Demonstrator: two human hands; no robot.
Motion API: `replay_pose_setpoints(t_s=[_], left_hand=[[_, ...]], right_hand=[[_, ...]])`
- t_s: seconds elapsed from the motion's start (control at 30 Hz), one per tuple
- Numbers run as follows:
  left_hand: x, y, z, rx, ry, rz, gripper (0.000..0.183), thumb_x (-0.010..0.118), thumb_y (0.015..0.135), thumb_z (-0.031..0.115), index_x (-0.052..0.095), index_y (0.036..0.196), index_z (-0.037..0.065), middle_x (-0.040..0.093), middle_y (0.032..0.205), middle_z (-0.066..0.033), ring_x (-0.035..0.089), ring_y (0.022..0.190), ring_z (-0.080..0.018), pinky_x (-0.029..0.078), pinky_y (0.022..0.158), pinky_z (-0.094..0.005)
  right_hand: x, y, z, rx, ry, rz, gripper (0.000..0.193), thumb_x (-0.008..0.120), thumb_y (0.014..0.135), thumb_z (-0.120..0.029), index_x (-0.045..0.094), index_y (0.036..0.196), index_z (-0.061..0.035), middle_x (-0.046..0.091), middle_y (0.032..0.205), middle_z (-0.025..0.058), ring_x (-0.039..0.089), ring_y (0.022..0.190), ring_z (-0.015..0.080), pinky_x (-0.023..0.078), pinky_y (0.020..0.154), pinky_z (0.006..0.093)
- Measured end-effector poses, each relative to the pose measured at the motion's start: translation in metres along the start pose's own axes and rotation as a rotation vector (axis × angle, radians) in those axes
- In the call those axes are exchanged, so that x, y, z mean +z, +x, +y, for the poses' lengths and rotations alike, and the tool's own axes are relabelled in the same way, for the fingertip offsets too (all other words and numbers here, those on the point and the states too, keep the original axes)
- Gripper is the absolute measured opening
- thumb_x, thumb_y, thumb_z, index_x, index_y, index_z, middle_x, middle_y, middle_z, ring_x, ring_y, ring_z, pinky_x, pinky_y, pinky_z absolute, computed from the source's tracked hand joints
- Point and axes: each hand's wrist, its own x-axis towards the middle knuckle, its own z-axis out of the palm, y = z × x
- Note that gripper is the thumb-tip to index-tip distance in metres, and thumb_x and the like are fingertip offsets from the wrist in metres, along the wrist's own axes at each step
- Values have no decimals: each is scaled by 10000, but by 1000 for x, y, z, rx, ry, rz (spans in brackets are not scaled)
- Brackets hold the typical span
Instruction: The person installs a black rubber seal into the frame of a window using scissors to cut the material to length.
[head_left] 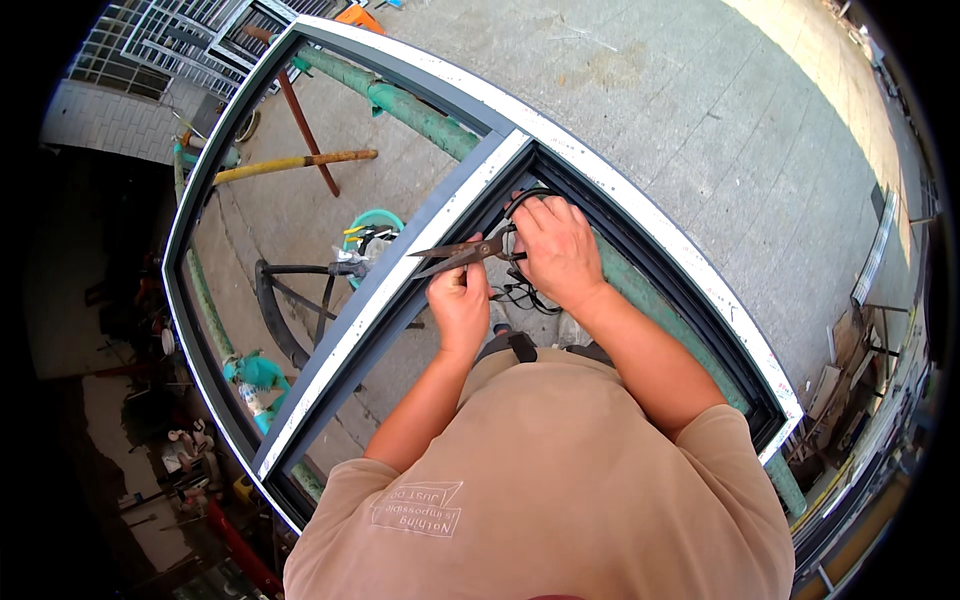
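My right hand (558,245) grips the dark looped handles of a pair of scissors (488,248). Their worn blades are parted and point left, over the inner edge of a metal window frame (380,300). Just below the blades is my left hand (460,312), its thumb and fingers pinched together. What lies between those fingers is hidden by the blades and too small to tell. Black strips line the channel of the frame beside both hands. Thin black coils (525,295) hang beneath my right hand.
Green pipes (425,118) run under the frame. Through its left opening show a teal basin (372,218) holding tools, a black curved tube (272,310), a yellow pole (290,165) and a turquoise bundle (258,375). Long metal pieces (875,245) lie at the far right.
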Motion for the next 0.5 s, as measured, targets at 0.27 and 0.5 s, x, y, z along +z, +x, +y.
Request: replay_pose_setpoints(t_s=[0.27, 0.5], left_hand=[[-1, -1, 7, 2, 30, -16, 229, 662, 1093, 42, 805, 1268, 0, 742, 891, 3, 558, 605, -45, 447, 527, -232], [-2, 0, 4, 9, 10, 6, 218, 665, 1062, 30, 819, 1212, -7, 714, 823, -6, 592, 603, -58, 486, 542, -264]], right_hand=[[3, -2, 1, -4, -26, 18, 447, 808, 746, -77, 680, 1175, -62, 691, 1207, 81, 624, 1103, 285, 510, 920, 441], [4, 1, 1, 12, 11, 33, 429, 825, 718, -80, 687, 1124, -68, 689, 1227, 76, 629, 1138, 291, 510, 926, 453]])
